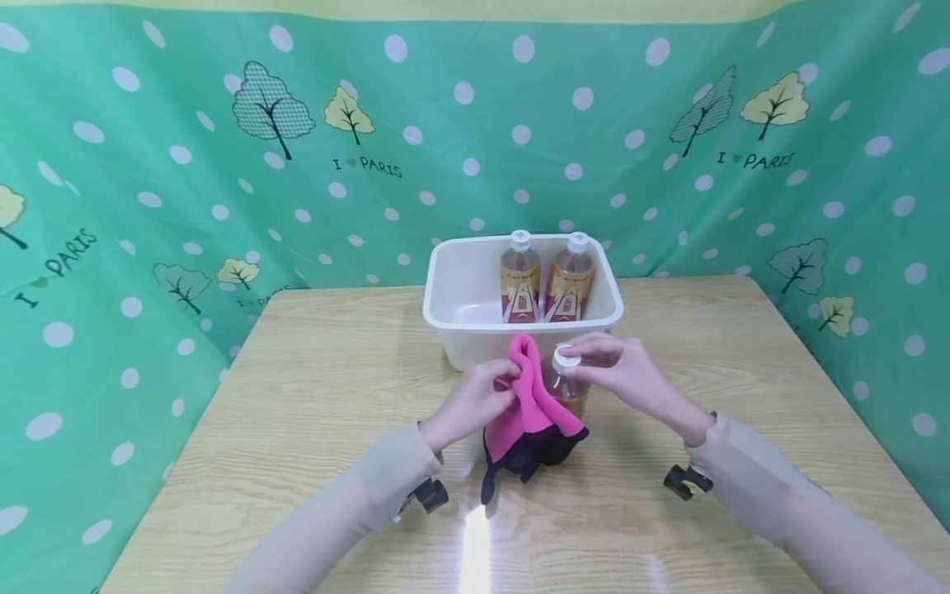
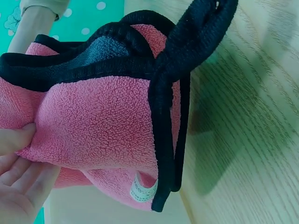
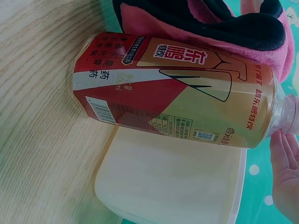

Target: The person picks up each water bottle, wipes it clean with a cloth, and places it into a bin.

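My left hand (image 1: 481, 403) pinches a pink cloth with black edging (image 1: 529, 404), which hangs in folds in front of the white basin (image 1: 460, 342). In the left wrist view the cloth (image 2: 103, 121) shows a black hanging loop and a small white tag, with my thumb and fingers at its edge. My right hand (image 1: 616, 370) holds a drink bottle (image 1: 570, 388) by its white cap, thumb and fingers around the top. The right wrist view shows that bottle's red and yellow label (image 3: 187, 88); the cloth hangs right beside it, partly covering it in the head view.
Two similar bottles with white caps, a left one (image 1: 520, 276) and a right one (image 1: 570, 279), stand in the right part of the basin. The wooden table (image 1: 334, 396) ends at a green dotted curtain (image 1: 416, 181) behind and at both sides.
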The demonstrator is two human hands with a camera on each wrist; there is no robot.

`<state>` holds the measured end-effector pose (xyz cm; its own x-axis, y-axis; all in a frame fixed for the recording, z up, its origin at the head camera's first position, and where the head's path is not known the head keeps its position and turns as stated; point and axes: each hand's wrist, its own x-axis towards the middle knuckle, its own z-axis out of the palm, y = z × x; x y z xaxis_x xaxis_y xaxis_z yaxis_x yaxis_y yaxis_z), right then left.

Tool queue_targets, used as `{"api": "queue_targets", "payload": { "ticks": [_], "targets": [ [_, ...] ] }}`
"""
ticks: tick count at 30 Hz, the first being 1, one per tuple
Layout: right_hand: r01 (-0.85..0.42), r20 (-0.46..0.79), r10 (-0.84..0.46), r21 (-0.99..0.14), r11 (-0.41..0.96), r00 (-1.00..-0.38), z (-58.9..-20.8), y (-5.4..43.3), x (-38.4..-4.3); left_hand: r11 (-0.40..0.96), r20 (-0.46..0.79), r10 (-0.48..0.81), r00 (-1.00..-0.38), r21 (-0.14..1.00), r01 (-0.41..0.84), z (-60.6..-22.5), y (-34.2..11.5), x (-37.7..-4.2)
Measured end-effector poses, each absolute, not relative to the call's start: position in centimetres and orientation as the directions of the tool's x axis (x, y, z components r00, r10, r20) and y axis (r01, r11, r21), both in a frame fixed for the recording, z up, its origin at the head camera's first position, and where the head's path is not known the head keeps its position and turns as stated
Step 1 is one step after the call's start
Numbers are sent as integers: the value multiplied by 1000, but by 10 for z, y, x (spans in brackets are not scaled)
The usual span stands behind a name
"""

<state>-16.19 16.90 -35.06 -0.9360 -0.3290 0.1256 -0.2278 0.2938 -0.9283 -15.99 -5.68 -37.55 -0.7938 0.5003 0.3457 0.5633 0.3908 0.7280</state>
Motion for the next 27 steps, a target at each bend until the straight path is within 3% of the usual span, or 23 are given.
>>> {"api": "queue_targets", "payload": {
  "ticks": [15, 27],
  "targets": [
    [-237, 132, -317, -917, 320, -939, -351, 168, -162, 440, 277, 498, -822, 736, 515, -386, -56, -163],
    [-231, 124, -333, -923, 307, -935, -352, 169, -163, 522, 196, 517, -833, 699, 489, -419, -55, -170]
  ]
}}
